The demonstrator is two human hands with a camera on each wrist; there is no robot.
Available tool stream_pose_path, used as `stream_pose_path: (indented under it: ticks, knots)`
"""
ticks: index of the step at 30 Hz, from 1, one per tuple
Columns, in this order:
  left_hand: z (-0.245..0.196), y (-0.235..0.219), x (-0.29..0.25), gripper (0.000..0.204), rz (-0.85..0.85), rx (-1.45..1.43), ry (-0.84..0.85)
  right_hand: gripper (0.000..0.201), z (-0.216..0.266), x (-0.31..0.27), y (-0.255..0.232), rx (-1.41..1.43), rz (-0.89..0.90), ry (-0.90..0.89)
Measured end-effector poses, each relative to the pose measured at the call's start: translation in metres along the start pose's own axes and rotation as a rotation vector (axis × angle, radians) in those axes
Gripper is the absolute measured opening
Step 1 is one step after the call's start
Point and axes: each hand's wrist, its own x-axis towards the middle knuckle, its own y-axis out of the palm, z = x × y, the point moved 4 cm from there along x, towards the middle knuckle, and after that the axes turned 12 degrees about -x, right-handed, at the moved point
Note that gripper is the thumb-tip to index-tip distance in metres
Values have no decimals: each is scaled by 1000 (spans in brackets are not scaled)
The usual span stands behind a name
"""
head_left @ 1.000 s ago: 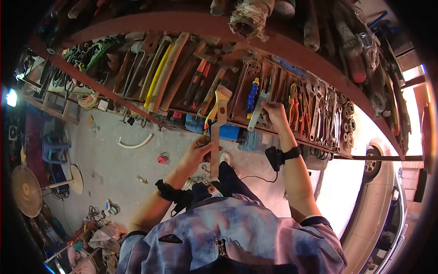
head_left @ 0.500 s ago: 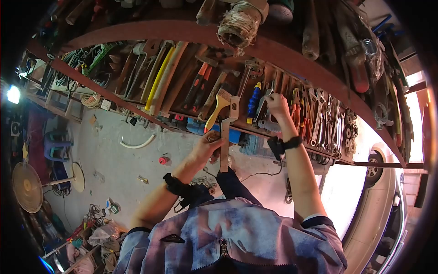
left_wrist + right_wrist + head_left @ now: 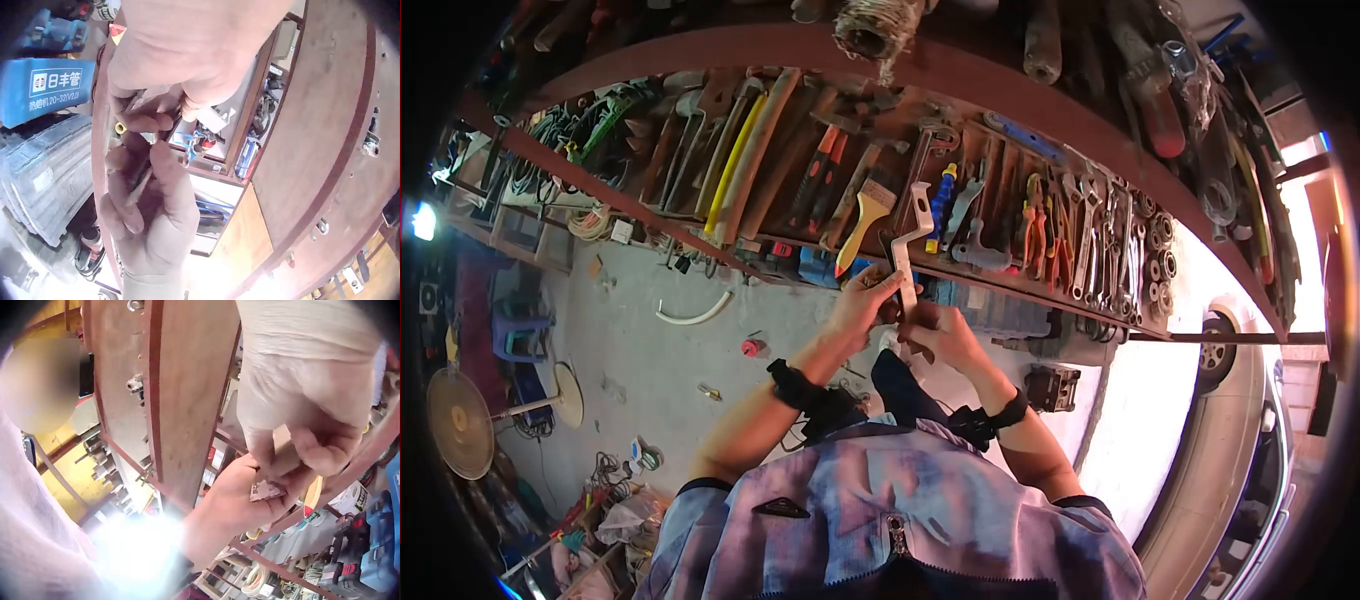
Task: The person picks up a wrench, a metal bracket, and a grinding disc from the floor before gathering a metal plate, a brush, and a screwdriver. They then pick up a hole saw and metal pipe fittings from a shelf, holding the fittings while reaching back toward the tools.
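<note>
I hold a long flat metal tool (image 3: 910,245) with a notched head upright in front of the tool shelf (image 3: 1000,285). My left hand (image 3: 872,293) grips its shaft from the left. Just below, my right hand (image 3: 932,330) grips the lower end. In the left wrist view the left hand (image 3: 187,62) is on top and the right hand (image 3: 150,212) below, with the metal tool (image 3: 139,182) pinched between the fingers. The right wrist view shows the right hand (image 3: 300,406) and the left hand (image 3: 240,506) meeting on the metal tool (image 3: 269,489).
The shelf carries hammers (image 3: 745,160), a yellow-handled brush (image 3: 860,225), a blue-handled tool (image 3: 938,205), pliers (image 3: 1032,225) and several wrenches (image 3: 1100,240). A blue case (image 3: 825,268) lies under it. A car (image 3: 1230,440) is at the right, a fan (image 3: 462,420) at the left.
My right hand left the tools on the shelf and came down to grip the lower end of the metal tool. The tool has risen and tilted right.
</note>
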Motion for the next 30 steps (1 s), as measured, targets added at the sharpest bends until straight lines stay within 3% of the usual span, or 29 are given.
stream_pose_path:
  ticks: [8,12,14,15,17,18,20,21,22,24,28,30]
  knots:
    - [16,10,14,13,-27,-140,-148,15,-26,-10,-20,491,-162,21]
    - [18,16,32,13,65,-80,-30,17,-24,-11,-27,381,-168,7]
    - [18,21,38,13,38,-50,15,16,-32,-5,-32,-86,-520,-175]
    - [18,23,40,13,41,-48,16,16,-36,-1,-33,-86,-524,-177]
    - [16,27,45,13,18,5,49,16,-20,-5,-39,-467,-791,-417]
    - [16,29,47,13,19,5,51,16,-17,-6,-40,-467,-791,-419]
    - [17,30,49,14,-7,-35,52,17,-20,-6,-43,121,-599,-93]
    - [16,31,50,14,-7,-35,52,18,-22,-4,-43,457,-454,-69]
    - [13,33,52,14,-1,-47,80,18,-21,-3,-43,458,-454,-69]
    - [9,34,58,14,7,-60,109,21,-21,-1,-45,745,-467,-65]
    - [-2,29,70,17,-38,-17,81,17,-33,-3,-73,625,-571,-178]
    - [-2,16,93,18,-123,250,49,15,-34,-12,-86,607,-628,-252]
